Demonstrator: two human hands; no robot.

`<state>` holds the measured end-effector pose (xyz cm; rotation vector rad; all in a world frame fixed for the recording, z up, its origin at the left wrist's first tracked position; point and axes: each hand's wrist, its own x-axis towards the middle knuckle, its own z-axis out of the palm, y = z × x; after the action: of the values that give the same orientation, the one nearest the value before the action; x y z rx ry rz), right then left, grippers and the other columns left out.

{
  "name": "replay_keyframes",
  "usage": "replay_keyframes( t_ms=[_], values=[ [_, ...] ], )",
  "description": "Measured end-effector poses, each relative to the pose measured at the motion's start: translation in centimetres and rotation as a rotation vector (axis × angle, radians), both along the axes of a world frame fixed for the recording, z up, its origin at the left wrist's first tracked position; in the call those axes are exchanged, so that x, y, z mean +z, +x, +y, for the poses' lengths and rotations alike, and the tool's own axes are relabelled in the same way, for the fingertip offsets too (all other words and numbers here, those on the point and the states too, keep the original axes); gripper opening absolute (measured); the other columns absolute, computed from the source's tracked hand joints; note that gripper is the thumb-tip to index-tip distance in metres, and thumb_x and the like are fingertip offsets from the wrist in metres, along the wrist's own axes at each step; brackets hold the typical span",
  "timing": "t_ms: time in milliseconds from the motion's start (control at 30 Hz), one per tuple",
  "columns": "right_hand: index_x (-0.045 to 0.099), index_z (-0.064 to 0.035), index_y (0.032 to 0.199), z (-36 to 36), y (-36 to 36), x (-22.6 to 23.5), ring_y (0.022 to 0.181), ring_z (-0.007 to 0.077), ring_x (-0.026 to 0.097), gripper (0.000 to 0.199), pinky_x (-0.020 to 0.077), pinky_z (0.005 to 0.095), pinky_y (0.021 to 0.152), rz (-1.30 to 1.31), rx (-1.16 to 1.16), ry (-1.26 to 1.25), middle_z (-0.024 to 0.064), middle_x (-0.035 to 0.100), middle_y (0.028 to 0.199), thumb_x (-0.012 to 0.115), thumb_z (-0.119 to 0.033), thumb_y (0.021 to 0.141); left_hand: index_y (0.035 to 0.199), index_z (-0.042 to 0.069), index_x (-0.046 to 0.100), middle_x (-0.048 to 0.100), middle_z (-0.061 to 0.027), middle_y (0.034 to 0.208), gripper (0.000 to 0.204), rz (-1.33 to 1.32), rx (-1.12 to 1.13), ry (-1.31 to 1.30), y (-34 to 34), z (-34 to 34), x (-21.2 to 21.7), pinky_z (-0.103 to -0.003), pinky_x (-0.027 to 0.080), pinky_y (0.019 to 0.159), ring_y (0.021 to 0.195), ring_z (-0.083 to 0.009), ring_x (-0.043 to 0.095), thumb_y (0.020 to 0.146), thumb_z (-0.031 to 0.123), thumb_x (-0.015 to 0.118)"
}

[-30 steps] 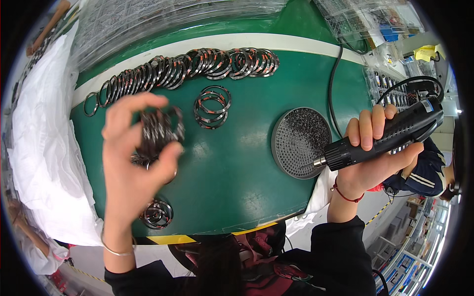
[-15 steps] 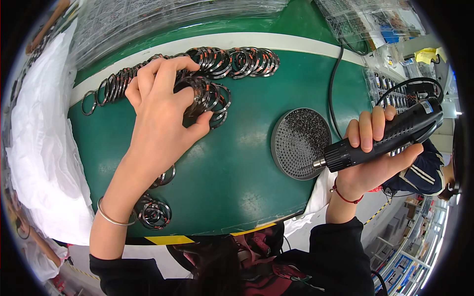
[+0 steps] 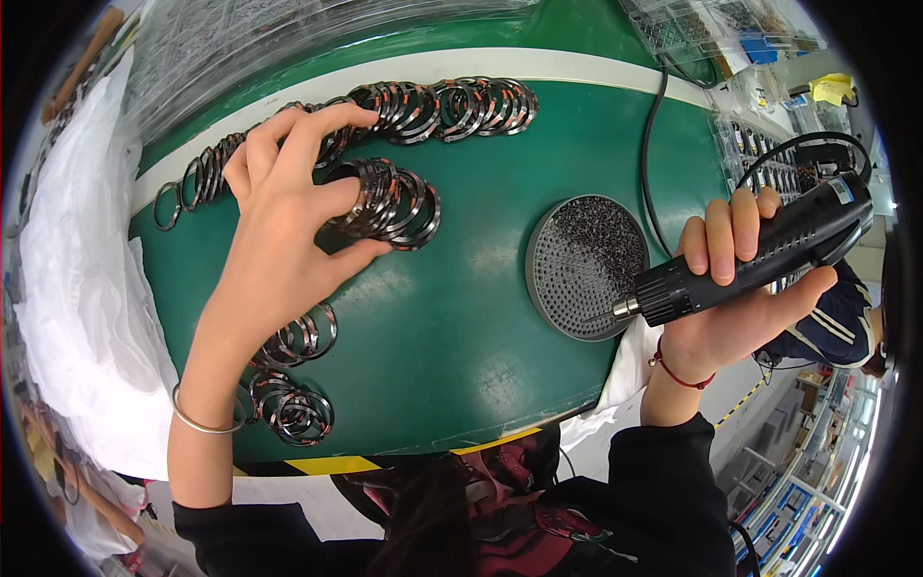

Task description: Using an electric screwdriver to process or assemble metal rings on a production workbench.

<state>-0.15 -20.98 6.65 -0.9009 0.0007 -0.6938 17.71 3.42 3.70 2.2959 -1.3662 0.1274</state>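
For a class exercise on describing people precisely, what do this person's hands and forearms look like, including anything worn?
Both hands are ungloved. The left hand has a thin, silver-coloured bangle at its wrist; the right hand has a thin, dark red cord bracelet. Black sleeves leave the wrists uncovered.

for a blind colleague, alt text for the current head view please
A person's left hand is at a cluster of dark rings on a green table; the right hand holds a black power screwdriver near a round dish of tiny dark pieces.
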Motion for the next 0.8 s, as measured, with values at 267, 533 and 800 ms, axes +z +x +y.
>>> replay_keyframes(
  t_ms=[267, 533, 800],
  values=[
    [0.046, -0.0026, 0.109, 0.1, 0.2, -0.4, 0.062, 0.0087, 0.040, 0.061, 0.0357, 0.0257, 0.060, -0.010, -0.007, -0.006, -0.0007, 0.040, 0.078, 0.061, -0.058, 0.087, 0.067, 0.002, 0.062, 0.055, -0.0059, 0.121, 0.029, -0.081, 0.039, -0.164, -1.4, -2.6, -1.5, -0.044, 0.024, 0.098, 0.118, -0.0303, 0.041, 0.053, 0.011, 0.086],
    [0.047, -0.0015, 0.110, 0.0, 0.1, -0.1, 0.062, 0.0093, 0.040, 0.062, 0.0367, 0.0261, 0.060, -0.034, 0.008, 0.011, -0.0001, 0.041, 0.078, 0.061, -0.058, 0.088, 0.078, -0.006, 0.059, 0.058, -0.0089, 0.118, 0.034, 0.169, 0.025, -0.183, -0.1, -0.8, -1.5, -0.033, 0.047, 0.083, 0.094, -0.0226, 0.055, 0.056, 0.002, 0.083],
    [0.047, -0.0059, 0.110, -0.1, 0.4, -0.5, 0.062, 0.0140, 0.046, 0.072, 0.0411, 0.0305, 0.061, -0.031, 0.026, -0.002, 0.0021, 0.045, 0.080, 0.040, -0.074, 0.089, 0.086, -0.003, 0.063, 0.057, -0.0124, 0.121, 0.036, -0.056, 0.031, -0.147, -0.5, 0.9, 0.1, -0.040, 0.051, 0.084, 0.103, -0.0287, 0.059, 0.060, 0.010, 0.083]
  ],
)
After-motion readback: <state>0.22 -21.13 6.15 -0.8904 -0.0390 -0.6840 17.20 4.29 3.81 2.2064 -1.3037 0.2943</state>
